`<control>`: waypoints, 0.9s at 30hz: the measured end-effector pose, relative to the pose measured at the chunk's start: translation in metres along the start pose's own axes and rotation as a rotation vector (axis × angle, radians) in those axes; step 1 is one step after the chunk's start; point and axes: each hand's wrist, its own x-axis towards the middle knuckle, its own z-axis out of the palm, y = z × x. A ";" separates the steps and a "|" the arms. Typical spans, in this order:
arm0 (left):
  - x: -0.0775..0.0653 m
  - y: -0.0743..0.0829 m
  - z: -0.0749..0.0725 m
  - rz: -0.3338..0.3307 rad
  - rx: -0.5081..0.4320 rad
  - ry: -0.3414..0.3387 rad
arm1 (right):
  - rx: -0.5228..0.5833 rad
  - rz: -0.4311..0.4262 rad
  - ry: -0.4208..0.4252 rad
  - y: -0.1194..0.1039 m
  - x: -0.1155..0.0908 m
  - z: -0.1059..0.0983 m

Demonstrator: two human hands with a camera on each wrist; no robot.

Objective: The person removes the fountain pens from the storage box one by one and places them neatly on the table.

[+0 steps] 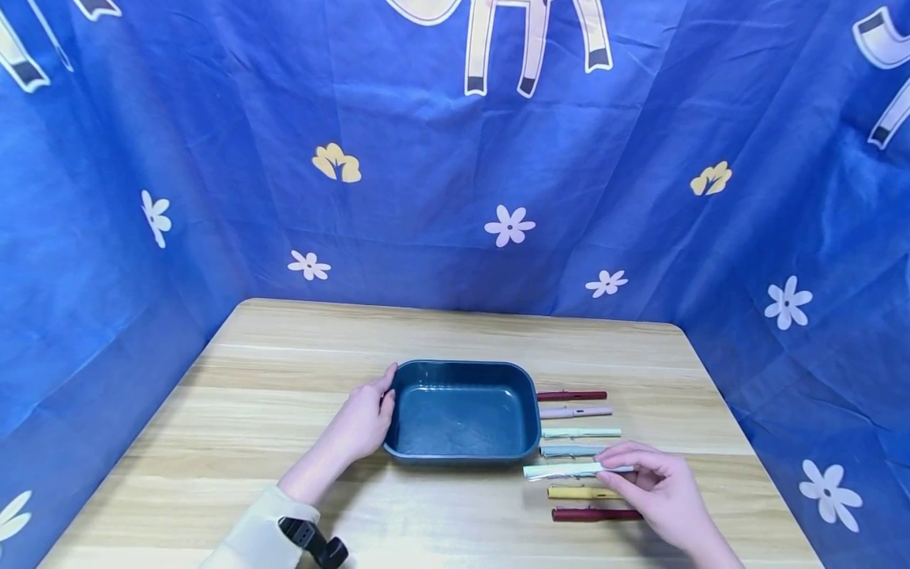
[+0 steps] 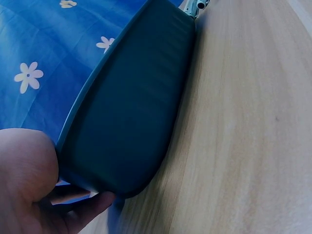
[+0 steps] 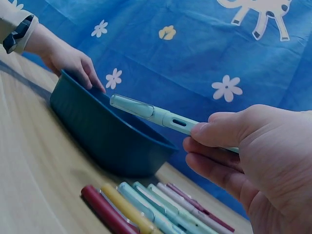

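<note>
A deep, dark teal rectangular container point(image 1: 462, 419) stands on the table with nothing inside. At its left end my left hand point(image 1: 366, 419) grips the wall, the rim beside the thumb. My right hand point(image 1: 661, 490) pinches a pale mint pen point(image 3: 146, 110) between thumb and fingers. The pen's clipped cap points left toward the container, and it hangs above a row of pens. In that row are a lilac pen point(image 1: 576, 412), a light green pen point(image 1: 581, 432), a light blue pen point(image 1: 571, 451), a yellow pen point(image 1: 583, 492) and dark red pens point(image 1: 593, 514) at either end.
The light wooden table point(image 1: 284, 356) has rounded far corners. Blue cloth point(image 1: 426, 237) printed with flowers and animal legs hangs around its back and sides. A dark watch-like band point(image 1: 306, 536) sits on my left wrist over a pale sleeve point(image 1: 259, 533).
</note>
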 end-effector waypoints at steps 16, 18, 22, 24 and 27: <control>0.000 0.002 -0.002 -0.006 -0.006 -0.009 | 0.006 -0.002 0.010 0.008 -0.038 -0.018; 0.001 0.002 -0.002 -0.006 -0.006 -0.010 | 0.020 -0.009 0.006 0.009 -0.042 -0.019; 0.001 0.002 -0.003 -0.008 -0.008 -0.017 | 0.055 -0.042 -0.003 0.011 -0.047 -0.019; 0.001 0.002 -0.003 -0.006 -0.007 -0.020 | 0.088 -0.065 -0.009 0.013 -0.049 -0.018; 0.002 0.001 -0.002 -0.007 -0.009 -0.017 | 0.133 -0.079 -0.014 0.016 -0.053 -0.018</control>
